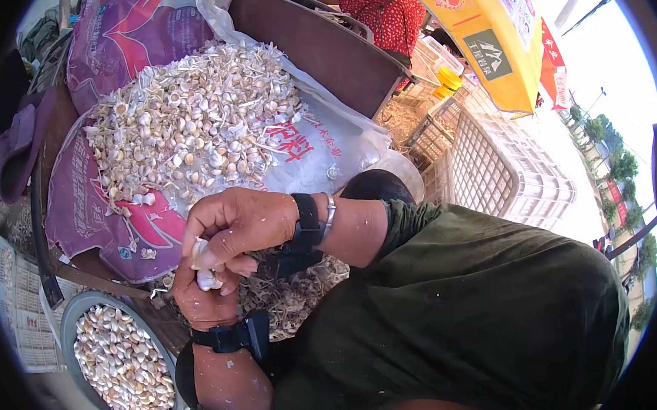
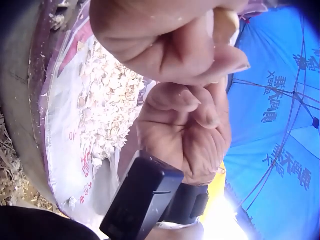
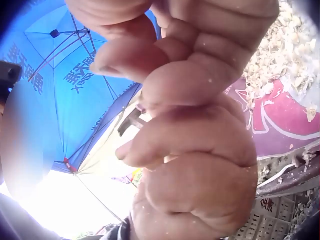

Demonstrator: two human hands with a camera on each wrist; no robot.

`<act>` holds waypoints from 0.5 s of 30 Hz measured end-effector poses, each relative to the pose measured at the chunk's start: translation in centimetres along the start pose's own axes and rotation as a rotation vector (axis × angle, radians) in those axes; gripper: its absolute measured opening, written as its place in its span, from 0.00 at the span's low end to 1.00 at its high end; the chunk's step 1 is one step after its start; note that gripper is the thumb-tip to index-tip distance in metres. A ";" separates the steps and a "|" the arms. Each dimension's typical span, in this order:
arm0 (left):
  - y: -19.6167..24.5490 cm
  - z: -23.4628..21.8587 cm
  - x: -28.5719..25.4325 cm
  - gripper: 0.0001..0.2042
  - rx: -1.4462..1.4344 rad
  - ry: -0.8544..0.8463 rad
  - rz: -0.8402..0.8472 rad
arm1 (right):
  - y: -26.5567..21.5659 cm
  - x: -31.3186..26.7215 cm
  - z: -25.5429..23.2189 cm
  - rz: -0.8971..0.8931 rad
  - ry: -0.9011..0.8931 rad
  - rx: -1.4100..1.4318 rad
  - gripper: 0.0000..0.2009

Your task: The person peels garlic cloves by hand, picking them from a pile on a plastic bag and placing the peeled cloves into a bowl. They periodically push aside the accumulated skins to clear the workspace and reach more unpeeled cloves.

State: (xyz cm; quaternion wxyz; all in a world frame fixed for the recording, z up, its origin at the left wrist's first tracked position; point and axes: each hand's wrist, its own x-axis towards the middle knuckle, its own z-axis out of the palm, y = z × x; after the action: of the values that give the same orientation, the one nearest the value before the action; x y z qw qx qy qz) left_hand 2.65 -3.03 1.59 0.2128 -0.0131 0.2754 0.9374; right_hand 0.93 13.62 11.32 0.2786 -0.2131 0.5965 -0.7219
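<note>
Garlic piece (image 1: pixel 208 281): pale, held between the 2 hands, near the edge of the purple sack (image 1: pixel 83 199).
Right hand (image 1: pixel 249 222): thumb and fingers pinch the garlic piece.
Left hand (image 1: pixel 204 302): fingers curl round the same piece, touching the right hand.
Garlic heap (image 1: pixel 198 123): loose bulbs over the purple sack and a white sack (image 1: pixel 333 147), beyond the hands.
Basin (image 1: pixel 69 326): grey, round, holding many loose cloves (image 1: pixel 121 364), near the left forearm.
Shade: 1 yellow umbrella (image 1: pixel 457 31), 1 blue umbrella (image 3: pixel 60 100).

The right hand (image 1: pixel 247 220) and left hand (image 1: pixel 204 300) partly hide the garlic (image 1: pixel 208 280). The head view's top edge cuts off red dotted clothing (image 1: pixel 385 13). In the right wrist view, a blurred shape (image 3: pixel 26 145) cannot be identified.
</note>
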 end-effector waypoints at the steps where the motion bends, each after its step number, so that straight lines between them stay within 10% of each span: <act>1: -0.3 0.1 -0.7 0.13 0.297 0.024 0.102 | -0.9 -0.4 1.3 -0.033 -0.129 0.054 0.14; 3: 0.1 0.2 -0.6 0.12 0.601 0.049 0.215 | -3.7 -1.6 4.4 -0.033 -0.376 0.113 0.14; 6: 1.6 0.2 -0.7 0.13 -0.088 0.026 -0.097 | -5.1 -1.7 7.9 -0.390 -0.672 -0.089 0.12; 7: 1.9 0.5 -0.8 0.12 -0.108 0.031 -0.140 | -5.9 -2.5 9.2 -0.017 -0.788 0.352 0.14; 10: 1.7 0.1 -0.7 0.11 -0.069 0.031 -0.173 | -5.5 -1.6 10.0 -0.429 -0.883 0.315 0.16; 15: 1.5 0.1 -0.4 0.08 -0.034 -0.011 -0.178 | -5.8 -2.2 9.9 -0.170 -0.872 0.555 0.17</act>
State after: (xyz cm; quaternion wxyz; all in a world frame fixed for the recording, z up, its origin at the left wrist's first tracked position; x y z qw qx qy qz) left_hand 2.42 -4.31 2.53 0.2968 -0.0358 0.2562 0.9192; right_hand 8.06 8.45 18.98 0.4875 -0.4595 0.1921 -0.7172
